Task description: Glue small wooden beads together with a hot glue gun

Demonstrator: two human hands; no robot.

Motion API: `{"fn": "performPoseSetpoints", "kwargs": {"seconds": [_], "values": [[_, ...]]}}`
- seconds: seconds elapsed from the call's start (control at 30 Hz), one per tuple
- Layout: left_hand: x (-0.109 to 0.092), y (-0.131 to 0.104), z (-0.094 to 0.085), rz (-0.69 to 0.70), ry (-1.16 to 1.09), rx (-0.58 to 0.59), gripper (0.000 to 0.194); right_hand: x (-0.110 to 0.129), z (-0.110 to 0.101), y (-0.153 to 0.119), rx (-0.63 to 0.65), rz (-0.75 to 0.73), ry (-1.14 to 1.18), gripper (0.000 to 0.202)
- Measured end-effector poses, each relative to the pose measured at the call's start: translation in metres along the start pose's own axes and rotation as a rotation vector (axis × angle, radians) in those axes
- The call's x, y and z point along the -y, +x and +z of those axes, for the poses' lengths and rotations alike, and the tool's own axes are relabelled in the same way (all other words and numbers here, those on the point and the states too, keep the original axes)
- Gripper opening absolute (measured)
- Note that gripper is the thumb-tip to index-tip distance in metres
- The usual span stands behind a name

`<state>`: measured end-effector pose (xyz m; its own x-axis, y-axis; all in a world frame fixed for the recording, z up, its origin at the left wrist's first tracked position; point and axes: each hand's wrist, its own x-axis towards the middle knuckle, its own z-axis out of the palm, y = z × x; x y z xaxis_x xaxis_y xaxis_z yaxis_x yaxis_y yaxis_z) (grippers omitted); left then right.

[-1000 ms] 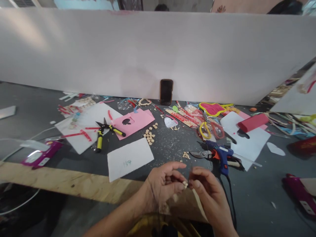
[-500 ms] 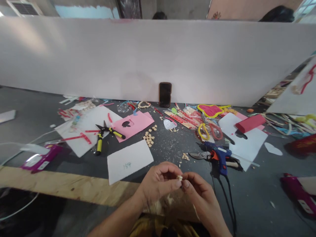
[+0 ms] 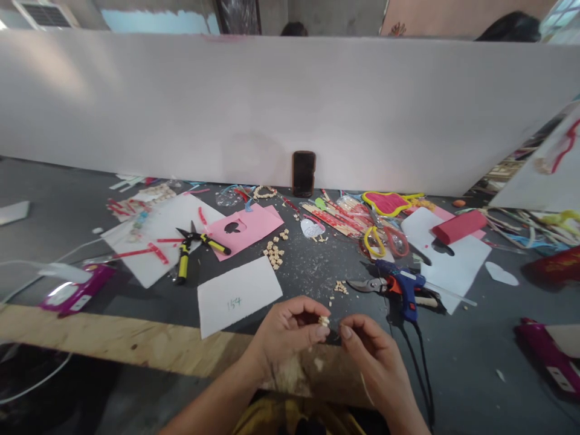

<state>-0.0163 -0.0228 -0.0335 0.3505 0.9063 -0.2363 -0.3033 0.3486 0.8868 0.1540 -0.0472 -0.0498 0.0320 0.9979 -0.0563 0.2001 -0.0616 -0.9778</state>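
Note:
My left hand (image 3: pixel 292 332) pinches a small pale wooden cluster (image 3: pixel 324 321) between thumb and fingertips, at the table's front edge. A short gap away, my right hand (image 3: pixel 374 356) has its thumb and forefinger pressed together; whatever lies between them is too small to make out. Just beyond the hands is a little heap of short wooden bits (image 3: pixel 341 287). Farther left, several similar wooden clusters (image 3: pixel 274 252) sit in a group. Close to my left hand lies a white card (image 3: pixel 240 297) with green handwriting.
Pruning shears (image 3: pixel 369 285) and a blue glue gun (image 3: pixel 409 296) with a cable lie to the right. Yellow-and-black pliers (image 3: pixel 183 260) rest on paper at left. Scissors (image 3: pixel 374 240), a pink card (image 3: pixel 249 232) and an upright phone (image 3: pixel 303 174) stand farther back, before a white partition (image 3: pixel 181 109).
My hands have moved apart: the left one, with the wooden cluster, has shifted slightly left, and the right fingertips have come away from it to the right.

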Motion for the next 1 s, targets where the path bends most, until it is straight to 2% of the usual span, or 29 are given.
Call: {"fn": "performPoseSetpoints", "kwargs": {"seconds": [0.17,0.27,0.37,0.47,0.53,0.7,0.8,1.0], "values": [[-0.003,0.002,-0.010,-0.013,-0.071,-0.058,0.023,-0.003,-0.025,0.002,-0.192,-0.018,-0.149,0.021],[-0.003,0.004,-0.013,0.006,-0.074,-0.080,0.018,-0.006,-0.042,0.004,-0.293,-0.079,-0.384,0.018],[0.001,0.006,-0.014,0.008,-0.084,-0.074,0.017,-0.015,-0.053,0.008,-0.291,-0.195,-0.635,0.011],[0.004,0.008,-0.013,0.005,-0.080,-0.059,0.016,-0.023,-0.053,0.012,-0.256,-0.331,-0.734,0.013],[0.004,0.009,-0.011,0.009,-0.066,-0.049,0.016,-0.024,-0.048,0.011,-0.217,-0.377,-0.695,0.018],[0.001,0.008,-0.004,-0.001,-0.040,-0.014,0.019,-0.012,-0.021,0.002,-0.011,-0.268,-0.324,0.022],[-0.001,0.007,0.000,-0.024,-0.055,-0.020,0.029,-0.005,-0.008,0.001,0.093,-0.281,-0.181,0.025],[-0.001,0.007,0.001,-0.085,-0.088,0.000,0.037,-0.001,-0.001,0.005,0.073,-0.397,-0.167,0.016]]}}
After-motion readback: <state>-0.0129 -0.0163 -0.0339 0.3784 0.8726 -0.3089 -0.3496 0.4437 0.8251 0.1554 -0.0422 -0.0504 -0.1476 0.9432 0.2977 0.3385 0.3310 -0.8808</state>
